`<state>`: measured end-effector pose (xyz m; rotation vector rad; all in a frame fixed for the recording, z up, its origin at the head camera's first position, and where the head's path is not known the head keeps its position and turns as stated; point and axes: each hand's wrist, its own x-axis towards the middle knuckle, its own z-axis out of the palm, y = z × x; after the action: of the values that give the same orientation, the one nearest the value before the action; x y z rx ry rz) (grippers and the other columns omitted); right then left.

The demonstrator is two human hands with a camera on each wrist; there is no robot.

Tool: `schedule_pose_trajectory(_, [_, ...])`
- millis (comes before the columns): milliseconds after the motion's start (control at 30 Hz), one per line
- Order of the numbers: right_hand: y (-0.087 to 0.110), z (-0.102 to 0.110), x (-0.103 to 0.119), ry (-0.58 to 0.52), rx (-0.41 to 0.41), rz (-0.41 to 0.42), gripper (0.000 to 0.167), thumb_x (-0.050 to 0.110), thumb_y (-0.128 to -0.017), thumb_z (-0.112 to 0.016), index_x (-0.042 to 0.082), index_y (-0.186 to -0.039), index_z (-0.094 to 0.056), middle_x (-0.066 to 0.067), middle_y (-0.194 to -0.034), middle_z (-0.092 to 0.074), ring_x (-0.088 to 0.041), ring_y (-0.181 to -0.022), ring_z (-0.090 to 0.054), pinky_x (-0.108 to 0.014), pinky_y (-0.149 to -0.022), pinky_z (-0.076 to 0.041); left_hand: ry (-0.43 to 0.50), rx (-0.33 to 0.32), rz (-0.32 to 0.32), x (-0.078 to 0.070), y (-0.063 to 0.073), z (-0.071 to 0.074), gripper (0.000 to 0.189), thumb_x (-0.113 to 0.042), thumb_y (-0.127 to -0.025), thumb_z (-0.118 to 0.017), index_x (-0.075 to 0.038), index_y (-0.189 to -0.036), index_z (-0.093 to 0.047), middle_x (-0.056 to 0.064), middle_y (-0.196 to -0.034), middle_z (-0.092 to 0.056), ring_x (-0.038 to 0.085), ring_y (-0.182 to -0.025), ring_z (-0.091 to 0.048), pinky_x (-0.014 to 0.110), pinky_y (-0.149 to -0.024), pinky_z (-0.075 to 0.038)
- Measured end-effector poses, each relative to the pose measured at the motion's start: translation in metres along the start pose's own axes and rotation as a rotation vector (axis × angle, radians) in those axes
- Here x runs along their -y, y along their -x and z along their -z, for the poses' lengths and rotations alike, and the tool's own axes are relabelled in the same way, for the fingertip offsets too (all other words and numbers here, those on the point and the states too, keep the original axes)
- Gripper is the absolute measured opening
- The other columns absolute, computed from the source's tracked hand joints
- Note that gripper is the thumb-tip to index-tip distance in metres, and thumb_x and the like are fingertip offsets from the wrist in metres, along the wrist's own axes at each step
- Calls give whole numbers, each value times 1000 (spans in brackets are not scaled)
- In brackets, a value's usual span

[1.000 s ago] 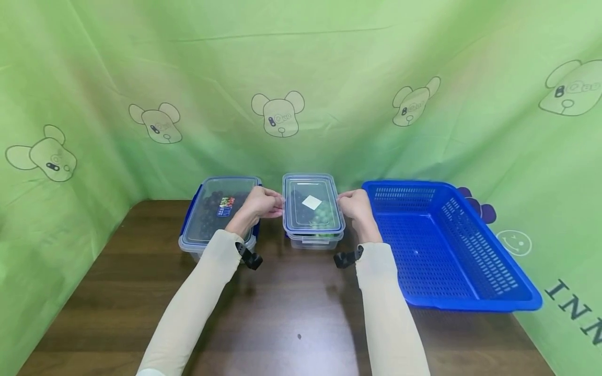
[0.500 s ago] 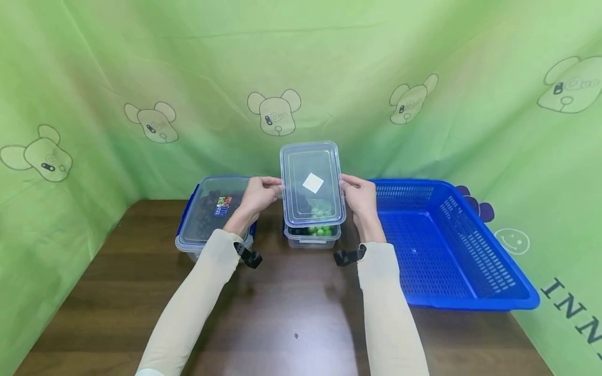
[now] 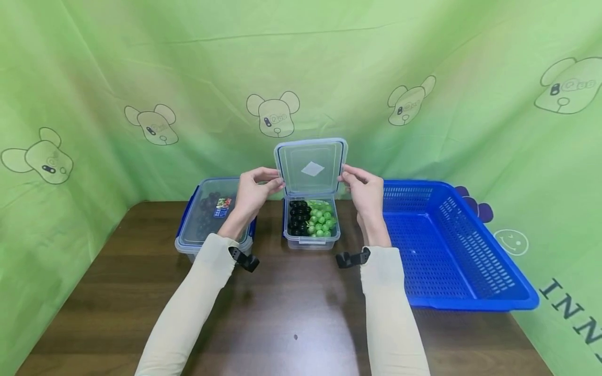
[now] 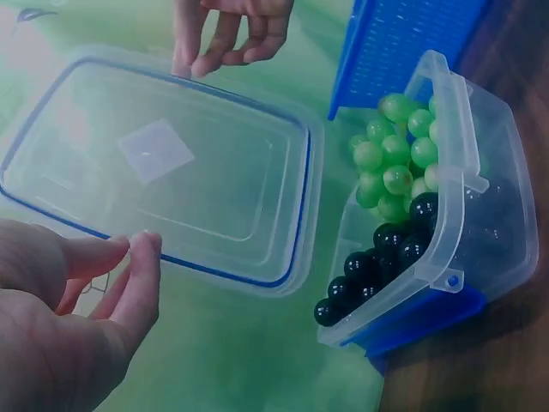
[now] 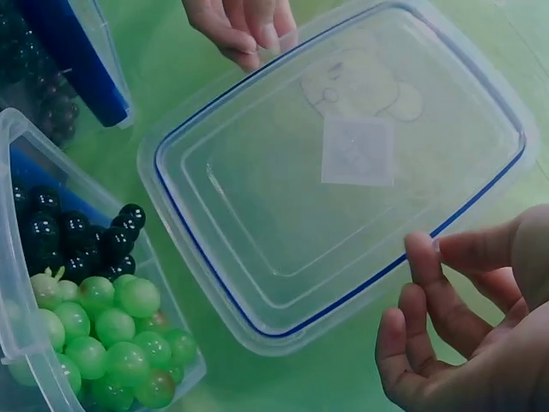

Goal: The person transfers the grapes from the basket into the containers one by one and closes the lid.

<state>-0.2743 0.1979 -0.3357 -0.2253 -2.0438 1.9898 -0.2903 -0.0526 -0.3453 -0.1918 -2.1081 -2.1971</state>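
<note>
A clear lid (image 3: 311, 180) with a blue seal and a white diamond sticker stands tilted up behind a small clear food container (image 3: 311, 242). My left hand (image 3: 254, 194) pinches the lid's left edge between thumb and fingers. At the opposite edge, the right hand (image 3: 367, 196) pinches it the same way. Inside the uncovered container, black grapes (image 3: 298, 218) fill the left side and green grapes (image 3: 323, 220) the right. The right wrist view shows the lid's underside, with the right thumb and index fingertips (image 5: 422, 249) at its rim.
To the left stands a larger lidded container (image 3: 199, 219) with blue clips and dark fruit inside, partly behind the left hand. A blue perforated basket (image 3: 470, 303) sits on the right of the wooden table (image 3: 282, 313). Behind hangs a green patterned cloth (image 3: 338, 68).
Both hands have lifted the lid off the small container and tipped it up and back, uncovering the grapes. The container, the larger box and the basket have stayed in place.
</note>
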Motion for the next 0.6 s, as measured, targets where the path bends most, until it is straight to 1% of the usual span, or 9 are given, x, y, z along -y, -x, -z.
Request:
schedule_pose_trajectory(133, [3,2,-1,13,10,-55,35,10,-106,-50,7,-132,-73,20,-77,-73,-5,-90,-68,-21,-84,-54,-121,-21,45,3,1,1,22,-4,-93,-79,0,-114,-77,13,-118,-75,16,-102,-73,28,-91,-63])
schedule_pose_trajectory(200, [4,3,-5,40,5,-84,37,12,-106,-47,7,-131,-74,17,-81,-72,-5,-88,-66,-22,-83,-53,-178,-25,78,7,1,-1,20,-3,-95,-75,-2,-115,-78,13,-126,-73,20,-110,-70,30,-91,-60])
schedule_pose_trajectory(267, [4,3,-11,70,4,-99,35,17,-106,-51,7,-128,-75,11,-89,-74,-7,-88,-67,-21,-82,-54,-192,-28,115,11,1,-4,22,-3,-98,-68,-1,-117,-77,16,-130,-72,25,-115,-70,32,-93,-60])
schedule_pose_trajectory(333, [5,2,-16,120,-1,-92,33,24,-104,-58,7,-125,-77,2,-100,-75,-8,-90,-66,-20,-81,-54,-187,-36,143,15,1,-7,25,-3,-100,-63,2,-120,-76,19,-131,-72,29,-116,-72,33,-96,-61])
schedule_pose_trajectory(400, [6,-1,-23,184,7,-71,35,29,-102,-65,5,-123,-77,-9,-110,-77,-13,-94,-68,-21,-82,-55,-224,-48,157,19,1,-10,27,-10,-101,-64,3,-121,-75,19,-130,-73,31,-113,-74,34,-95,-62])
schedule_pose_trajectory(433, [7,-2,-26,219,10,-63,35,30,-100,-68,4,-123,-77,-12,-115,-77,-16,-97,-70,-23,-83,-56,-256,-55,160,20,1,-12,29,-14,-101,-65,3,-122,-75,20,-129,-73,30,-112,-74,34,-93,-63])
schedule_pose_trajectory(500, [9,-6,-32,307,11,-47,39,31,-97,-72,3,-124,-76,-19,-120,-76,-24,-103,-72,-30,-87,-58,-357,-67,167,24,2,-16,34,-22,-100,-71,2,-125,-73,18,-128,-73,28,-110,-72,34,-90,-62])
schedule_pose_trajectory(567, [10,-9,-39,403,13,-44,42,30,-96,-74,3,-128,-74,-22,-123,-76,-32,-109,-74,-39,-92,-59,-472,-73,170,28,3,-20,41,-26,-97,-75,0,-128,-72,17,-127,-73,29,-109,-71,37,-89,-61])
schedule_pose_trajectory(600, [11,-11,-42,451,13,-46,44,30,-96,-75,2,-130,-73,-22,-124,-75,-35,-113,-73,-43,-95,-59,-510,-72,172,30,3,-22,44,-26,-96,-77,1,-129,-70,17,-126,-74,31,-110,-71,39,-90,-61])
